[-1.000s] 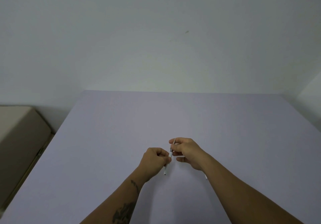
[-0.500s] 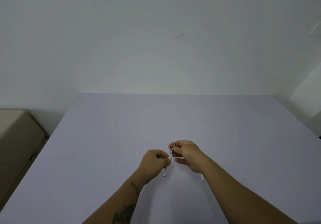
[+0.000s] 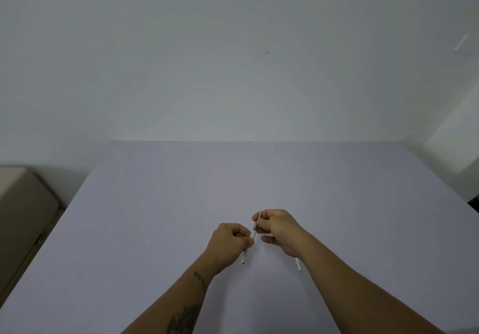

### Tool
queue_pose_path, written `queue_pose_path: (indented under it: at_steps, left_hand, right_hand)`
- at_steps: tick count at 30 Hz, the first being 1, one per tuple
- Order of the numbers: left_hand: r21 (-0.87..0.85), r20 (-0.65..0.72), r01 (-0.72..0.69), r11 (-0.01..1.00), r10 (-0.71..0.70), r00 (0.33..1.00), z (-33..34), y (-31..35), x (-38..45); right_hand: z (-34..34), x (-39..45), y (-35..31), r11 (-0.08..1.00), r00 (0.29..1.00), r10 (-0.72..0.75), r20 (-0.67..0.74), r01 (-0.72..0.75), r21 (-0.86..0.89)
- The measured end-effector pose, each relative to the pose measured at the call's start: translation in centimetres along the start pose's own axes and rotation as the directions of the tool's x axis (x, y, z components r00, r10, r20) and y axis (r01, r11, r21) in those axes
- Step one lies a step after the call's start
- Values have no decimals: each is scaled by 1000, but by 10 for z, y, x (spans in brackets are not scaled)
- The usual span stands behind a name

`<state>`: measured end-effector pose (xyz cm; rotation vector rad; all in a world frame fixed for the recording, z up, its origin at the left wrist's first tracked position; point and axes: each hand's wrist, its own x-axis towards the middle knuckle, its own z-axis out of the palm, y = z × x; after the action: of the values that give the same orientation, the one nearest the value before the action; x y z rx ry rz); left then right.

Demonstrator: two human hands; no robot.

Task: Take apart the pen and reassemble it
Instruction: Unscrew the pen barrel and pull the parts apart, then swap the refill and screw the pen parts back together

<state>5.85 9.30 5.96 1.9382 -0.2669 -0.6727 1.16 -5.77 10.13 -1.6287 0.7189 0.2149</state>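
Observation:
A thin white pen (image 3: 252,235) runs slantwise between my two hands, above the lilac table (image 3: 155,204). My left hand (image 3: 228,246) is closed around the pen's lower white barrel, whose end sticks out below the fist. My right hand (image 3: 278,230) pinches the pen's upper end, where a darker grey tip part shows between the fingers. A second white pen piece (image 3: 298,264) lies on the table under my right wrist, mostly hidden by the forearm.
The table's far edge meets a plain pale wall. A beige box-like object (image 3: 23,217) stands off the table's left side. A white surface (image 3: 451,147) stands at the right.
Both hands keep their grip on the pen with almost no shift. The camera view has drifted a little, so the box at the left sits further out.

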Motion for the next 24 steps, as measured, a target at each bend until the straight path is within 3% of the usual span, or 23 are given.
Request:
queue_pose_path:
  at_steps: [8, 14, 17, 20, 24]
  left_hand:
    - [-1, -2, 28, 1000, -28, 1000, -4, -5, 4]
    - [-1, 13, 62, 998, -62, 998, 0, -6, 13]
    - [1, 0, 80, 997, -80, 997, 7, -7, 19]
    - [7, -29, 103, 995, -103, 994, 13, -10, 26]
    - [27, -40, 158, 987, -157, 987, 23, -12, 34]
  right_hand:
    - [-3, 6, -5, 997, 1000, 5, 3, -5, 74]
    - [-17, 23, -12, 978, 964, -126, -236, 161, 135]
    - [-33, 34, -11, 974, 944, -108, -312, 164, 158]
    - [-51, 50, 3, 996, 943, -82, -323, 93, 16]
    - [-62, 75, 33, 908, 967, -76, -243, -34, -418]
